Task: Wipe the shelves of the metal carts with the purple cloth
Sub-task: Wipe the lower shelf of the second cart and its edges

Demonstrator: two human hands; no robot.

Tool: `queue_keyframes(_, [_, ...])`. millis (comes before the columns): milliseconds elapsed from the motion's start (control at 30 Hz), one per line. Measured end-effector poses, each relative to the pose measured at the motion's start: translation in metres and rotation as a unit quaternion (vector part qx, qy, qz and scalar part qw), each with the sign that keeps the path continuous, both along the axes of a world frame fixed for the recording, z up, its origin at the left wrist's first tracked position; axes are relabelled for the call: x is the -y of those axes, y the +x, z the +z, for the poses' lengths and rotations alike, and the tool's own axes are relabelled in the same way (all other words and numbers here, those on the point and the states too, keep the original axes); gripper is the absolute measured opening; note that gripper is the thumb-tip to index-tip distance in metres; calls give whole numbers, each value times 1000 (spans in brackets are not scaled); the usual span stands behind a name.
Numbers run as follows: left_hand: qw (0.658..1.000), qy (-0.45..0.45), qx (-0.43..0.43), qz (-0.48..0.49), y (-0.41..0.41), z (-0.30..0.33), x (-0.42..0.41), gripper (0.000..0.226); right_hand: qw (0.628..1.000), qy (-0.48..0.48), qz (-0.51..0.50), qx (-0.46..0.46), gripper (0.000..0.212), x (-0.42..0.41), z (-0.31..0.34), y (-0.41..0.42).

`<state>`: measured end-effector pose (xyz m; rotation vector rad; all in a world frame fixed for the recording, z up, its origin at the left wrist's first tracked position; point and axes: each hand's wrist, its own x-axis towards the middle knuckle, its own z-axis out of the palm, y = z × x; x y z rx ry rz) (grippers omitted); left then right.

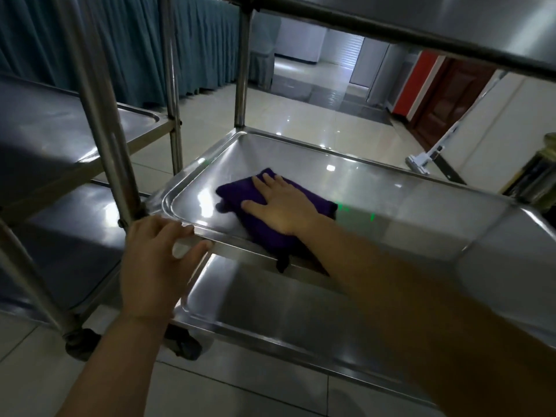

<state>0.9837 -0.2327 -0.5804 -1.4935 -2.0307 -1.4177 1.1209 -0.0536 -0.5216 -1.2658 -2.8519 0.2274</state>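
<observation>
**Purple cloth on the middle shelf**

Purple and soft, the cloth (264,215) lies on the middle shelf (391,200) of the shiny metal cart (243,70). It sits toward the left part of the shelf, and one corner hangs down over the near edge. The right hand (281,206) lies flat on top of the cloth with its fingers straight and spread wide, pressing it down on the metal. The left hand (156,260) is at the near left corner of the same shelf. Its fingers bend over the rim and its thumb touches the edge, so it holds the shelf. Below is the bottom shelf (285,314), and one dark wheel (183,344) stands on the pale floor tiles (301,115). A second metal cart (54,145) stands just beside on the left. Blue-green curtains (126,40) hang behind it.
</observation>
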Motion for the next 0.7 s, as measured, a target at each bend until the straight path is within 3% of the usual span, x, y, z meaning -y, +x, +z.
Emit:
queue_keyframes(133, [1000,-10,0,-1,2,-3,3,29,991,19,-129,13,71,-30,6,105])
queue_keyframes(267, [998,-6,-64,-25,21,-3,1,40,964,25,-266,11,66,-46,7,227])
queue_keyframes(400, [996,-51,-62,-48,46,-5,-7,44,932,28,-333,143,60,-30,7,308])
queue_keyframes(467, [998,-40,-41,-26,49,-6,-10,35,919,10,-363,155,72,-24,4,314])
queue_keyframes(567, [1000,-23,-17,-6,49,-6,-12,26,914,2,-398,77,78,-19,-2,275])
queue_keyframes(700, [1000,-16,8,-12,52,-5,-12,30,958,64,-277,46,82,0,-5,161])
